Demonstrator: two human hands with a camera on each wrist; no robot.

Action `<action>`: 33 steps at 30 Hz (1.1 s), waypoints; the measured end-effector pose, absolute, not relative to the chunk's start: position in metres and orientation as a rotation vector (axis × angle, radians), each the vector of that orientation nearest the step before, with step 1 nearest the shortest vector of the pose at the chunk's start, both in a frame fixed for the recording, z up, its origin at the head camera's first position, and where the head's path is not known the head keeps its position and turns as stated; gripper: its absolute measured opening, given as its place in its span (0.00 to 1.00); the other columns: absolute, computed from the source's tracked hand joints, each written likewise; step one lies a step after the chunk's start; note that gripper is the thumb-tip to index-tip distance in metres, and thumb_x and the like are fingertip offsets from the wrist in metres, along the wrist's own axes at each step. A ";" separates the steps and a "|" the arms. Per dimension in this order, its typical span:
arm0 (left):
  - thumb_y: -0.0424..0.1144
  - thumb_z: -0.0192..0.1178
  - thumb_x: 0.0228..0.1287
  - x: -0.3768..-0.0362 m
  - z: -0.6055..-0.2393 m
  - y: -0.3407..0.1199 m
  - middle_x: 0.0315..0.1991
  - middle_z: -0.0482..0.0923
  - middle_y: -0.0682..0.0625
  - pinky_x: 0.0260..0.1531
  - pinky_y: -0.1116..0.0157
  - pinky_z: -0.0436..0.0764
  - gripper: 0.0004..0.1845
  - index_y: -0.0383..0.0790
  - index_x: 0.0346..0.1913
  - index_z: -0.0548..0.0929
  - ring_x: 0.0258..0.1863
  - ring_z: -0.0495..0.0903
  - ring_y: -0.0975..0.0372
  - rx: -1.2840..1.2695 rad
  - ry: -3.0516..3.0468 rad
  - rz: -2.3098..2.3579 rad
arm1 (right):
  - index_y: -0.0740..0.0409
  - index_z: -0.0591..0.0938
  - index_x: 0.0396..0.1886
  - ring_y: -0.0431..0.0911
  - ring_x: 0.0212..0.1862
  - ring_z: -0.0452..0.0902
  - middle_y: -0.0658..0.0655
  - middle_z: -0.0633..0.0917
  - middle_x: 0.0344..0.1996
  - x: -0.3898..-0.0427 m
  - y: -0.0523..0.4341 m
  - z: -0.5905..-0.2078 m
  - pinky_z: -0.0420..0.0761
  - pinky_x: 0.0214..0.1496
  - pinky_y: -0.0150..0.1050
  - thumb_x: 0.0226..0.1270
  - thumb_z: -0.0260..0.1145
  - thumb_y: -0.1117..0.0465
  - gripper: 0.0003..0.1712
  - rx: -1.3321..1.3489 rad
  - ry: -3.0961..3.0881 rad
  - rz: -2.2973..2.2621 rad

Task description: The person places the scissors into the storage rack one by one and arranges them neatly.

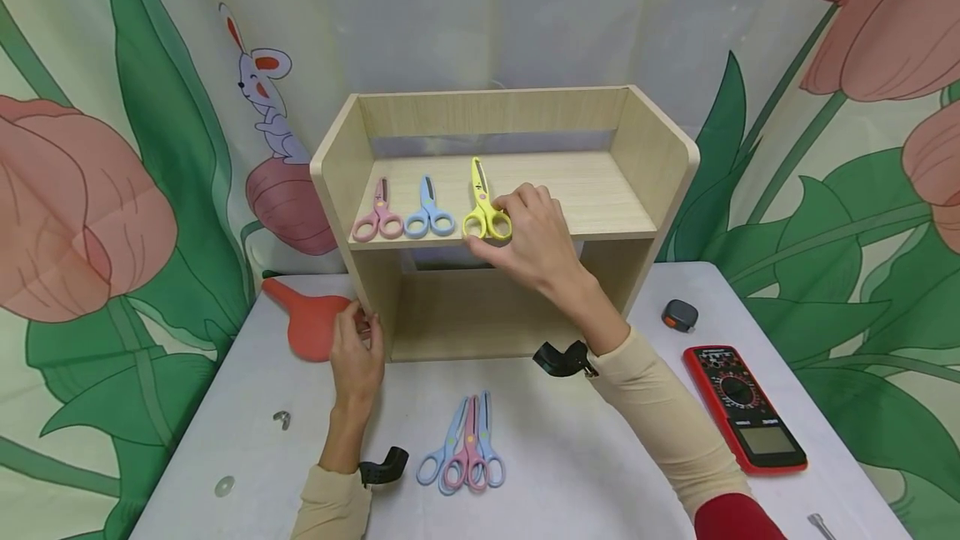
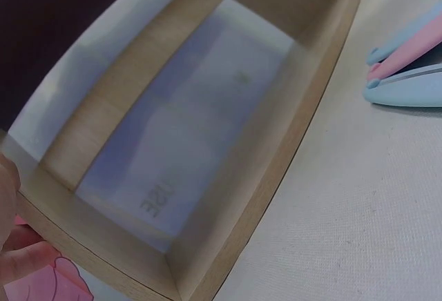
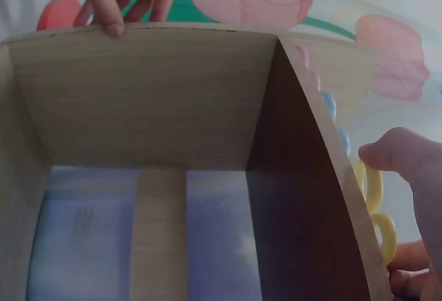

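A light wooden shelf unit stands on the white table. On its upper board lie pink scissors, blue scissors and yellow scissors side by side. My right hand pinches the yellow scissors by their handles at the board's front edge. My left hand grips the front edge of the shelf's left side panel near the table, its fingers curled over the panel. The left wrist view shows the shelf's lower compartment and my fingertips.
A bunch of blue and pink scissors lies on the table in front of the shelf. A red paddle-shaped thing lies left of it. At the right are a red multimeter and a small tape measure. Small metal parts lie front left.
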State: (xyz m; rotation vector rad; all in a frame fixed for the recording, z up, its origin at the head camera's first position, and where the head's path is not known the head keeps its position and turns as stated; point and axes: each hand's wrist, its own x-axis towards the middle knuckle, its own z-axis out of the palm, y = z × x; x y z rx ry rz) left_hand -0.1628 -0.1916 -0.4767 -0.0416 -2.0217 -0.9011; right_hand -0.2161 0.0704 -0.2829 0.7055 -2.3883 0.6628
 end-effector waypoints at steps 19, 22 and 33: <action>0.28 0.61 0.67 -0.163 -0.477 -0.192 0.41 0.76 0.33 0.33 0.53 0.89 0.17 0.26 0.56 0.74 0.35 0.85 0.48 -0.055 -2.016 -0.903 | 0.61 0.83 0.52 0.52 0.50 0.69 0.58 0.80 0.48 -0.225 0.062 -0.272 0.71 0.53 0.46 0.58 0.66 0.32 0.38 0.618 -2.658 0.677; 0.28 0.60 0.68 -0.162 -0.477 -0.192 0.41 0.76 0.33 0.34 0.54 0.89 0.17 0.26 0.57 0.73 0.35 0.85 0.48 -0.059 -2.017 -0.906 | 0.61 0.83 0.51 0.52 0.49 0.69 0.58 0.79 0.46 -0.224 0.063 -0.272 0.71 0.52 0.46 0.57 0.68 0.32 0.39 0.618 -2.645 0.682; 0.29 0.60 0.69 -0.163 -0.477 -0.192 0.41 0.76 0.33 0.34 0.54 0.89 0.16 0.27 0.57 0.74 0.35 0.85 0.48 -0.056 -2.013 -0.913 | 0.63 0.81 0.46 0.53 0.44 0.71 0.59 0.77 0.40 -0.206 0.079 -0.288 0.73 0.52 0.48 0.55 0.74 0.42 0.32 0.720 -2.362 0.809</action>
